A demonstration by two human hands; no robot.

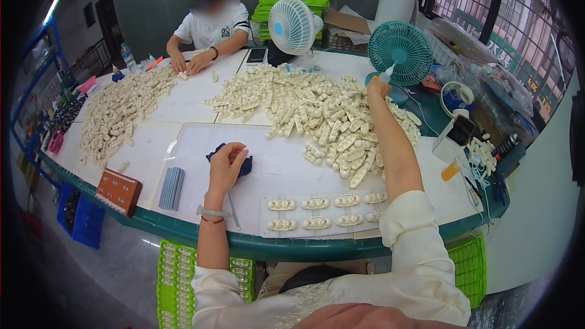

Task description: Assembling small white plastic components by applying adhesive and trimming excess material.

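small, narrow, translucent-and-orange plastic-looking bottle (385, 75), held in right hand (379, 87): probably light, squeezable; grip mid-body. left hand (226, 167), curled over crumpled dark-blue cloth (245, 167); contents, cannot tell.

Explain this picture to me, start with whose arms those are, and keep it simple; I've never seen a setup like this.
There is no machine arm here: both bare arms belong to the person wearing the camera. It sits on their head and looks down through a very wide lens, which is why the table edge bends.

The left hand is over a dark blue cloth; whether it pinches anything is unclear. The right hand reaches out near a teal fan and seems to hold a small bottle.

On the table lie heaps of small cream pieces, with more set in two rows on a flat board. Across from them sits a co-worker.
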